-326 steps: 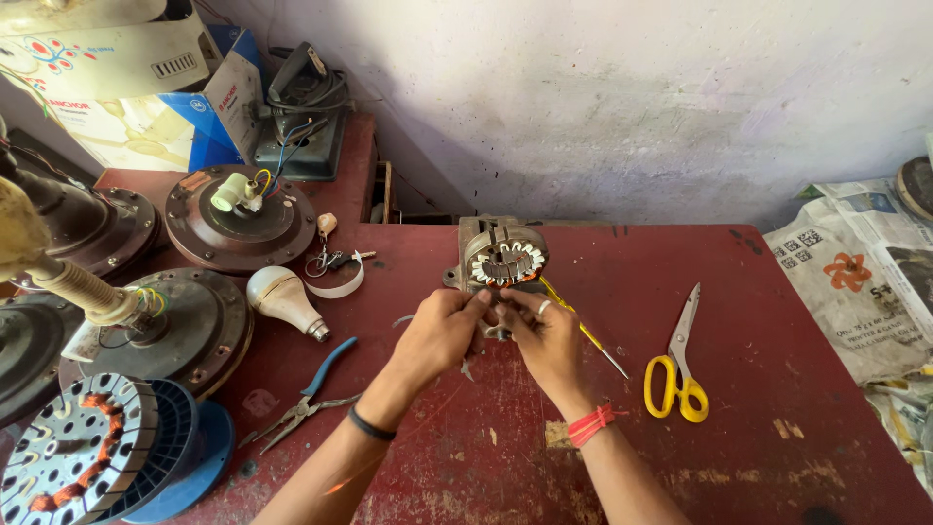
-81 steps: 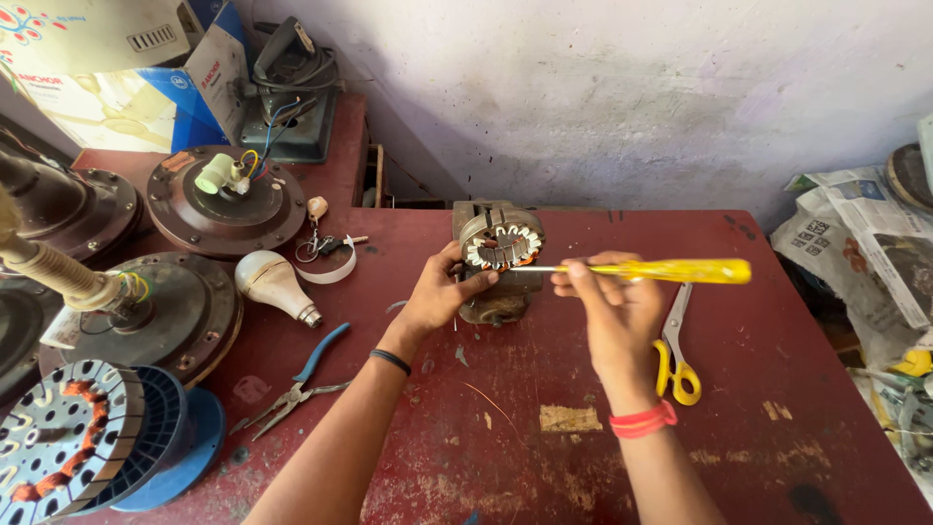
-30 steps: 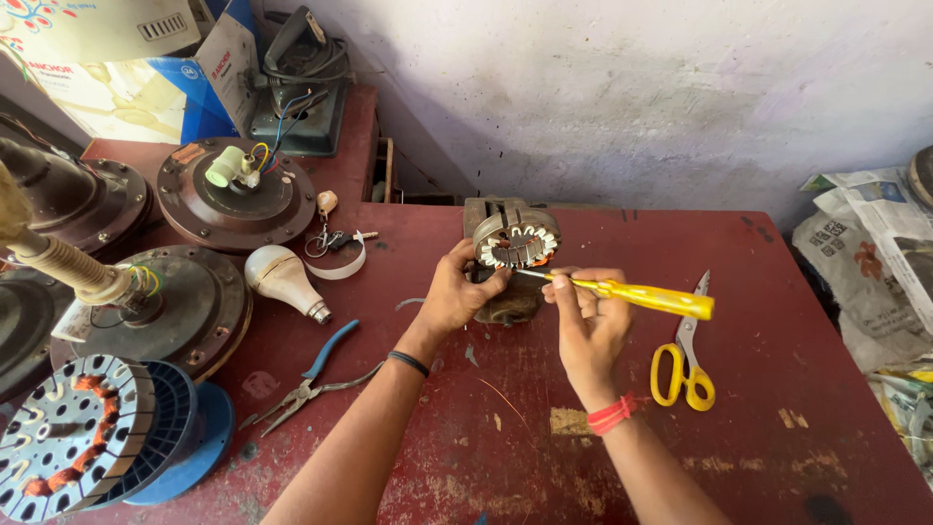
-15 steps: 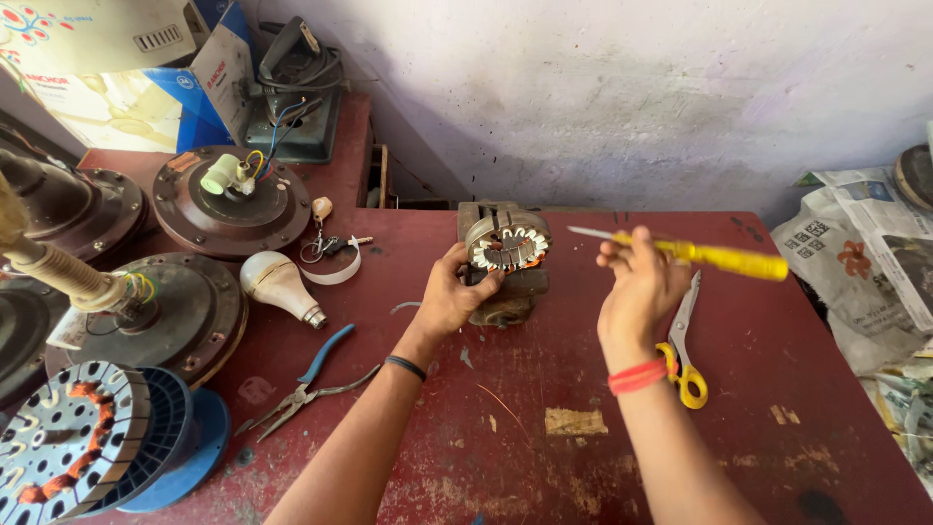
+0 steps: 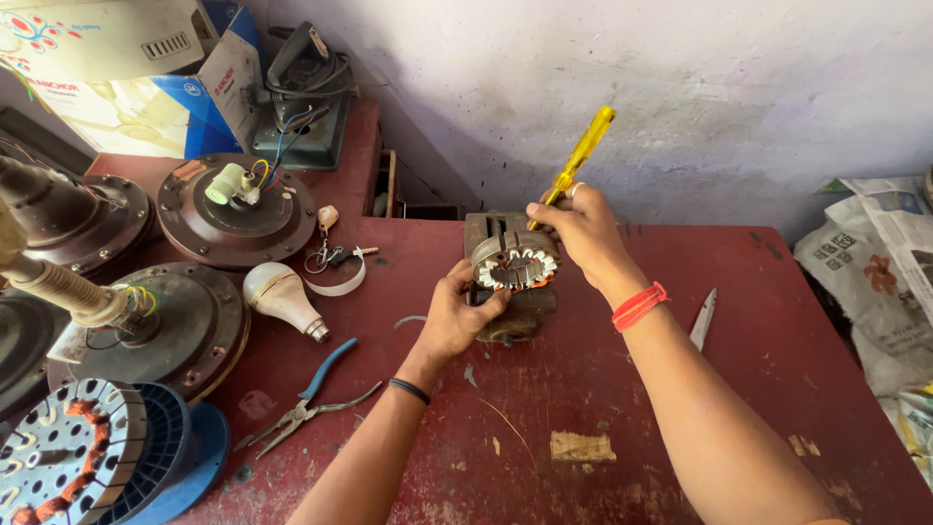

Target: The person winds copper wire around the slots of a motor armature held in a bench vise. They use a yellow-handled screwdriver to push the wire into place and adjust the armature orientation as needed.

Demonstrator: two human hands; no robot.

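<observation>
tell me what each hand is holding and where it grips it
The right hand holds the yellow screwdriver low on its handle, near the shaft. The left hand grips the stator by its near-left edge.

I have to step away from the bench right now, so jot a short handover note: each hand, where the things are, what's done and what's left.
Left hand grips the round motor stator with white slots from the front, steadying it on the red table.
Right hand holds the yellow-handled screwdriver upright, tip down at the stator's top edge.
Blue-handled pliers lie to the left.
Done: stator exposed and held.
Left: the work at the stator's rim; how far along it is cannot be told.
</observation>
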